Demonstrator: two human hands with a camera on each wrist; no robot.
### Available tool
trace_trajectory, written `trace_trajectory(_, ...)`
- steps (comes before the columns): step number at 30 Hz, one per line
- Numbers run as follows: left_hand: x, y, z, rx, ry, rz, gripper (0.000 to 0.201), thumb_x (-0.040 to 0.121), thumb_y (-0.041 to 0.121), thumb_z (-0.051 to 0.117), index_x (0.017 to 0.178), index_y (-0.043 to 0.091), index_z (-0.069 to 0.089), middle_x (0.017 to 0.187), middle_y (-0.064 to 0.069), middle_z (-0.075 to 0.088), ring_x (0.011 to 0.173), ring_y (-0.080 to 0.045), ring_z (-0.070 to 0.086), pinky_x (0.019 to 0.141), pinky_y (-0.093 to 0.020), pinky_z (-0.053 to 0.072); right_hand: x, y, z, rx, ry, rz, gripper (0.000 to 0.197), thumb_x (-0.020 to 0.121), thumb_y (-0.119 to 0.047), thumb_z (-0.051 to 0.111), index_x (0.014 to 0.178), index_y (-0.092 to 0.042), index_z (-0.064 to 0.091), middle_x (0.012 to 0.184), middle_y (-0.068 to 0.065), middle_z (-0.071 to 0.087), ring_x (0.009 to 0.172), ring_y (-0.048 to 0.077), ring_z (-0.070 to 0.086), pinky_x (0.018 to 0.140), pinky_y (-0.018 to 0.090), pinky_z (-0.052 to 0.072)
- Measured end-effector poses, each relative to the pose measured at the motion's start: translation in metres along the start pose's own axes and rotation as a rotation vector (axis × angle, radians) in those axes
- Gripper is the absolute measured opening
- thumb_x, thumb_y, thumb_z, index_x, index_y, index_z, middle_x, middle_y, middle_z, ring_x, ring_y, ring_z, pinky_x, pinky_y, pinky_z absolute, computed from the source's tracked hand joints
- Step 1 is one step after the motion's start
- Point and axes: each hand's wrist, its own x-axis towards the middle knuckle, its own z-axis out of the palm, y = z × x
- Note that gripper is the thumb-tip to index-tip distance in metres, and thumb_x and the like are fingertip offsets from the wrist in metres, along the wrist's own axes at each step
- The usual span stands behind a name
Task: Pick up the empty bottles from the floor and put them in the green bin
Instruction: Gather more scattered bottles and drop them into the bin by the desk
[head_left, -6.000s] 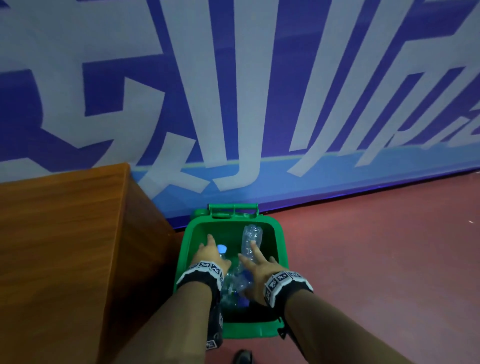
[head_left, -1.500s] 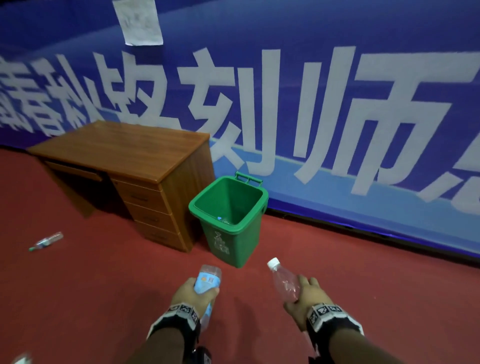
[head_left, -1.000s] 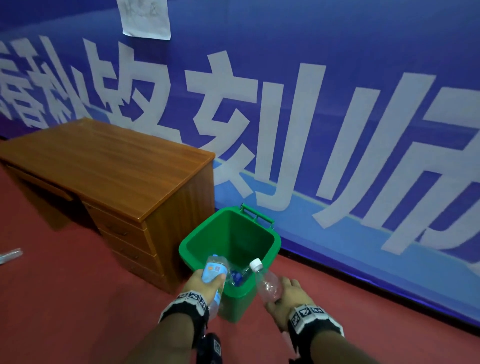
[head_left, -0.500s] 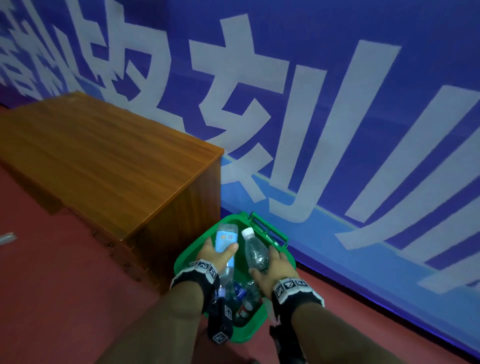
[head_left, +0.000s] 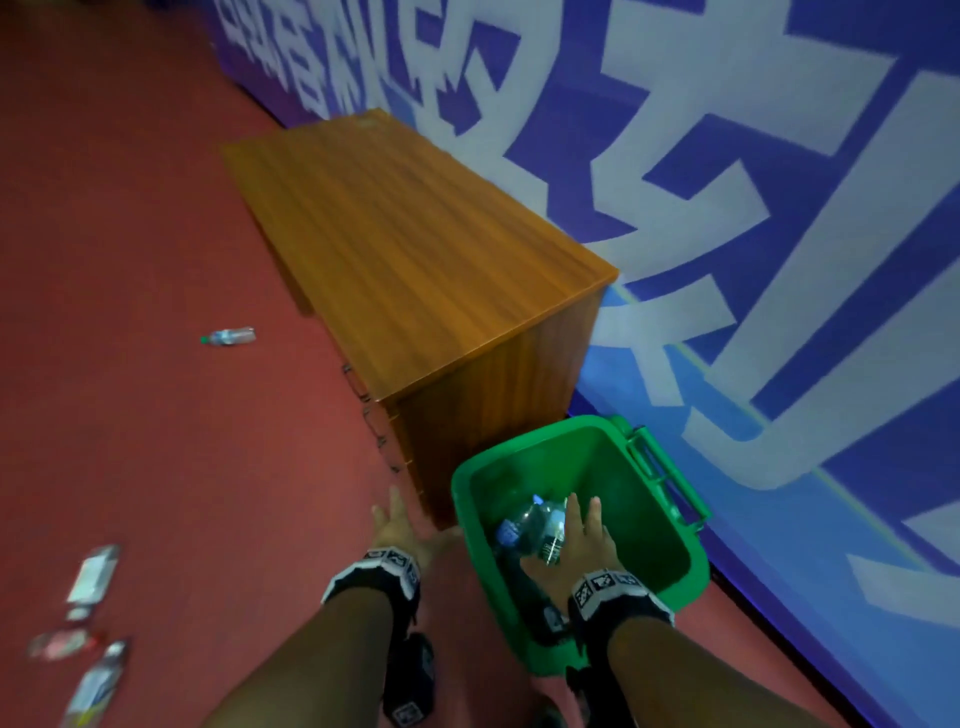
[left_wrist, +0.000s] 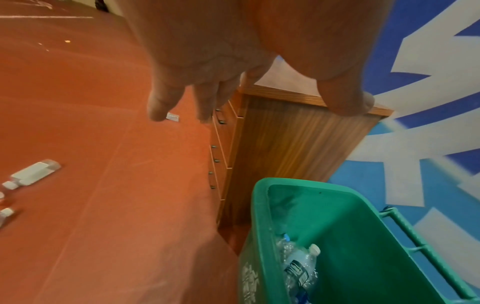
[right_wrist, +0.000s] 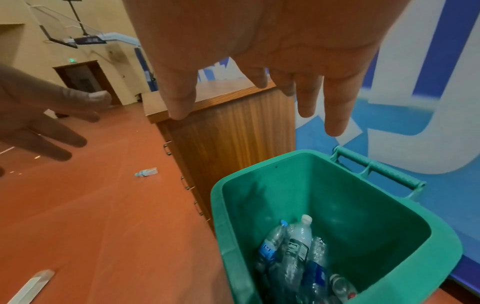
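Observation:
The green bin (head_left: 540, 434) stands on the red floor beside a wooden desk, and several clear empty bottles (head_left: 530, 525) lie inside it. They show again as bottles (right_wrist: 293, 244) in the right wrist view. My right hand (head_left: 582, 540) hovers over the bin's mouth with fingers straight and spread, holding nothing. My left hand (head_left: 400, 525) is left of the bin's rim above the floor, also open and empty. One bottle with a green cap (head_left: 228, 336) lies on the floor near the desk. A few more bottles (head_left: 93, 574) lie at the lower left.
The wooden desk (head_left: 415, 249) stands against the blue banner wall (head_left: 779, 208), its drawer side facing the open floor; the bin touches its end. Red floor (head_left: 130, 208) stretches away to the left. A doorway (right_wrist: 85, 80) shows far off.
Half a second ago each hand held a bottle over the bin. Both hands are empty now, and the left hand has swung out left of the bin. The head view has turned left.

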Motion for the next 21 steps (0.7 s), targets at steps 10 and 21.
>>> trace_trajectory(10,-0.059,-0.169,-0.050,0.113,0.010,0.069,0.126,0.073,0.058,0.076,0.154,0.019,-0.012,0.161,-0.015,-0.009,0.149,-0.034,0.004,0.119,-0.044,0.020,-0.128,-0.060,0.104,-0.040,0.016,0.029,0.110,0.080,-0.067,0.058,0.155,-0.027,-0.013,0.161,0.000,-0.024,0.149,0.031,0.002,0.118,0.044,0.018)
trace_trajectory(21,-0.184,-0.302,-0.118,0.331,-0.024,0.150,0.126,0.071,0.067,0.070,0.154,0.022,-0.013,0.163,-0.007,-0.008,0.150,-0.028,0.005,0.117,-0.058,0.017,-0.322,-0.120,0.190,-0.054,-0.006,0.002,0.108,0.084,-0.061,0.060,0.155,-0.028,-0.014,0.159,-0.001,-0.028,0.150,0.030,-0.002,0.119,0.045,0.018)
